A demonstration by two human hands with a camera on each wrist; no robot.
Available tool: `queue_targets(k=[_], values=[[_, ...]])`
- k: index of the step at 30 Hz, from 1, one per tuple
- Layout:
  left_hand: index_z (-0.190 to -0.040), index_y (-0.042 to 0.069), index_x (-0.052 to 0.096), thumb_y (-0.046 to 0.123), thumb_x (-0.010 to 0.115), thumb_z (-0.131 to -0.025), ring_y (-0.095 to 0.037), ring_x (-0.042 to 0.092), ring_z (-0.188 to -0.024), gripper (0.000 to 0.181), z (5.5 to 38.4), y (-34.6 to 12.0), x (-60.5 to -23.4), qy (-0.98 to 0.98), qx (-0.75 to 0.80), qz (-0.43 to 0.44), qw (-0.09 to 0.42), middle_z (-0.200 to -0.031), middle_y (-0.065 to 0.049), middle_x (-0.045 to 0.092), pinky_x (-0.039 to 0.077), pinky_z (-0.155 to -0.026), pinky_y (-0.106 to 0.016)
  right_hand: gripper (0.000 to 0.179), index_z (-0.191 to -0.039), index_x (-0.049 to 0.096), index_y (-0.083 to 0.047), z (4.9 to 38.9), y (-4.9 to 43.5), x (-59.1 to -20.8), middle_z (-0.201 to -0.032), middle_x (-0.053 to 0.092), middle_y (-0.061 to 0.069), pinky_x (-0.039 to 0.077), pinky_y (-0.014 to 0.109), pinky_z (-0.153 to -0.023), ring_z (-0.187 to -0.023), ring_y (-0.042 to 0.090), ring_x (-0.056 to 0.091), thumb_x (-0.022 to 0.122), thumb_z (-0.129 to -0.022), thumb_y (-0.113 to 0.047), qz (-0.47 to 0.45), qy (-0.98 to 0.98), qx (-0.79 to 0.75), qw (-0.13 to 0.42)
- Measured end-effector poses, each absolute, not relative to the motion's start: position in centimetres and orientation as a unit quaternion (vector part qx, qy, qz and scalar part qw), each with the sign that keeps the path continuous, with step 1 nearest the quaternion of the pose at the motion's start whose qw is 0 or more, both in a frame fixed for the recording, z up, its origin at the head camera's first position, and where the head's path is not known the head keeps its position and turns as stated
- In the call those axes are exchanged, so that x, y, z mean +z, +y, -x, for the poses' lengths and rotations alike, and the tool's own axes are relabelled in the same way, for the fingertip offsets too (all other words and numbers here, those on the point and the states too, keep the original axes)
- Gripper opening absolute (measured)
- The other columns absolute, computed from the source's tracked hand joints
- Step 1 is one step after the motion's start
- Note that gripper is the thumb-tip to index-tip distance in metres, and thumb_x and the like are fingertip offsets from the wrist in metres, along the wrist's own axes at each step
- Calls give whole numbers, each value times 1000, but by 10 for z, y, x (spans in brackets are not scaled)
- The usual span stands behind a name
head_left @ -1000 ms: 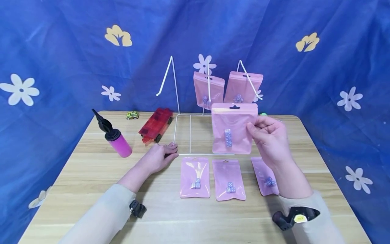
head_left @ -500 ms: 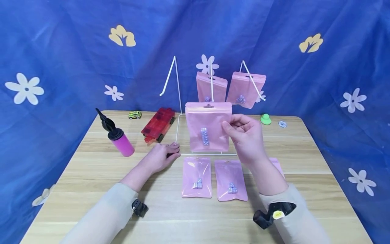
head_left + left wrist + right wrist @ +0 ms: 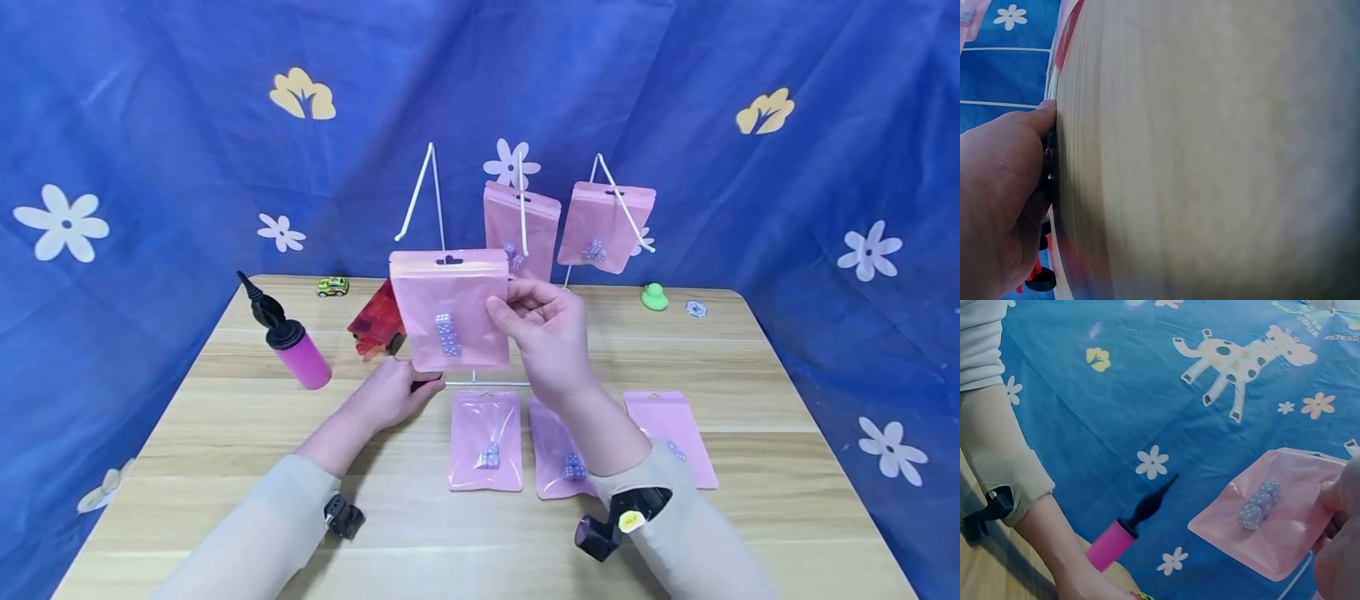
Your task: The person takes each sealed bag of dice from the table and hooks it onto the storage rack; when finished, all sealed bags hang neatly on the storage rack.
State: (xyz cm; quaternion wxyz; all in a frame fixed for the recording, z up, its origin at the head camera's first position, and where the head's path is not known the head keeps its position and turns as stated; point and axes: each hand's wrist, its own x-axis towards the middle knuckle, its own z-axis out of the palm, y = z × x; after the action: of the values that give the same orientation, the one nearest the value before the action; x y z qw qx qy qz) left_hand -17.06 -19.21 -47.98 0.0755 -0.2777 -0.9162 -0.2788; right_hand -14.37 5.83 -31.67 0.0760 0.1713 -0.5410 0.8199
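Observation:
My right hand [image 3: 547, 337] pinches the right side of a pink zip bag [image 3: 480, 283] between thumb and fingers, holding it up in front of the white wire rack [image 3: 414, 192]. A column of pale purple dice [image 3: 1260, 506] shows through the bag, whose hang hole sits below the tip of the rack's left hook. Low on the table, my left hand [image 3: 390, 392] grips the rack's front left base corner; its fingertips are partly hidden. Similar pink bags hang at the middle hook [image 3: 522, 208] and right hook [image 3: 624, 204].
Three pink dice bags lie in front: left [image 3: 485, 417], middle [image 3: 547, 433] and right [image 3: 663, 408], partly behind my right forearm. Left of the rack are a red translucent toy vehicle [image 3: 378, 321], a pink hand pump [image 3: 303, 358] and a small car [image 3: 332, 287]. A green duck [image 3: 655, 298] stands back right.
My right hand has carried the pink bag leftward, from before the right part of the rack to below the left hook. The left hand stays at the rack's corner.

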Motion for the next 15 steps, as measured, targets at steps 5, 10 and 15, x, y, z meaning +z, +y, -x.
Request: queue_targets(k=[5,10,15], values=[[-110,5,82,7,80,-95,-34,71,-116,15,172,-192,-482,-902,-308,293,76,-112,-10,79,53,-104,-53,16,-91,70,4,147,41,-315,-85,72,4,59,21,-74,-81,12,70,70,-90,20,-170,-541,820,75],[-114,-4,80,5,80,-94,-38,70,-118,22,172,-192,-483,-901,-309,294,79,-117,-18,76,49,-109,-55,10,-95,69,11,152,24,-314,-85,71,4,59,21,-75,-80,12,68,71,-91,19,-161,-542,821,72],[-113,-4,80,5,82,-93,-36,72,-115,23,171,-193,-485,-898,-306,302,96,-118,-19,75,54,-104,-51,8,-95,67,16,159,10,-315,-85,70,4,59,21,-75,-80,12,68,72,-89,20,-150,-542,823,77]])
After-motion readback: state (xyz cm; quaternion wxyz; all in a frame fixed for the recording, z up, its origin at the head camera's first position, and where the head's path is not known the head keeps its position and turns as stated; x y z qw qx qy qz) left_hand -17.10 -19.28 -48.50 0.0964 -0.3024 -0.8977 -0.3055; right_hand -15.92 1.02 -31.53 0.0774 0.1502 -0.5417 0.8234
